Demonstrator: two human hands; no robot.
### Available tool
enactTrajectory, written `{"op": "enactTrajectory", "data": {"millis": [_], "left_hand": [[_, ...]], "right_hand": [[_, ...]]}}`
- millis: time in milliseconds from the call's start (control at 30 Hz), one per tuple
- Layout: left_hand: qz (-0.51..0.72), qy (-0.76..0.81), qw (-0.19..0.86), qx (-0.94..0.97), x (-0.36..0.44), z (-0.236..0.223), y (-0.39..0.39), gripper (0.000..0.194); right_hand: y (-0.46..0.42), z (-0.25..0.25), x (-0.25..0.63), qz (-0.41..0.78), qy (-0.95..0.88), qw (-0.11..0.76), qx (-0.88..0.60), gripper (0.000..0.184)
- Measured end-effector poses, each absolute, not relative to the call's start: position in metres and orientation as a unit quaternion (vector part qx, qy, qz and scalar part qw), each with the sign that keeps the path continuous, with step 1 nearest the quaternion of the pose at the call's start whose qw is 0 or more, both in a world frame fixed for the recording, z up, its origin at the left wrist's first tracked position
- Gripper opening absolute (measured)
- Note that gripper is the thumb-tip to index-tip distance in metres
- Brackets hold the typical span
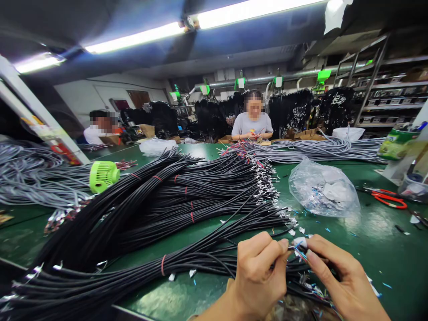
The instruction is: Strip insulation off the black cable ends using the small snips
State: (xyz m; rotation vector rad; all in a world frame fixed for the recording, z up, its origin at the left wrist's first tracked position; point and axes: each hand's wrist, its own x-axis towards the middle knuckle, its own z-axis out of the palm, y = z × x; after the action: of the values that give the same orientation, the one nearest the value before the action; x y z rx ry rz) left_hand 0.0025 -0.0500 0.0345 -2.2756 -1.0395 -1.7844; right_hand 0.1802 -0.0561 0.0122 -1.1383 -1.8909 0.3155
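Close to the front edge, my left hand [262, 267] pinches a black cable near its end, its fingers curled in. My right hand [343, 274] grips the same cable's stripped end with thumb and forefinger, where thin blue and red wires [300, 254] and a white scrap [300, 242] show. Its other fingers are partly hidden. Beneath both hands lie more stripped cable ends [310, 285]. To the left, a bundle of black cables [133, 269] is tied with a red band [162, 265]. Larger black bundles [200, 187] lie behind it, their bare ends pointing right.
A clear plastic bag [324, 189] of scraps lies beyond my right hand, with red-handled scissors [389, 198] farther right. A green fan [103, 177] stands among grey cables [33, 178] at left. A person [252, 118] sits across the green table [384, 240], another [100, 129] at far left.
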Motion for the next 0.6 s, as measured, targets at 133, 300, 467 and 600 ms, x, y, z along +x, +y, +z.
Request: {"op": "enactTrajectory", "data": {"millis": [133, 300, 467, 600], "left_hand": [[-0.579, -0.343, 0.032, -0.739, 0.0031, 0.0328, -0.0505, 0.018], [-0.578, -0.348, 0.034, -0.738, 0.0039, 0.0318, -0.0504, 0.018], [-0.580, -0.344, 0.041, -0.737, 0.0036, 0.0321, -0.0500, 0.019], [-0.583, -0.340, 0.041, -0.736, 0.0037, 0.0320, -0.0501, 0.018]], "right_hand": [[-0.0559, 0.0123, 0.1806, 0.114, -0.764, 0.437, -0.461, 0.028], [-0.0565, 0.0131, 0.1818, 0.085, -0.776, 0.423, -0.459, 0.029], [-0.0573, 0.0152, 0.1799, 0.077, -0.772, 0.425, -0.466, 0.030], [-0.0589, 0.0191, 0.1782, 0.080, -0.766, 0.438, -0.463, 0.031]]}}
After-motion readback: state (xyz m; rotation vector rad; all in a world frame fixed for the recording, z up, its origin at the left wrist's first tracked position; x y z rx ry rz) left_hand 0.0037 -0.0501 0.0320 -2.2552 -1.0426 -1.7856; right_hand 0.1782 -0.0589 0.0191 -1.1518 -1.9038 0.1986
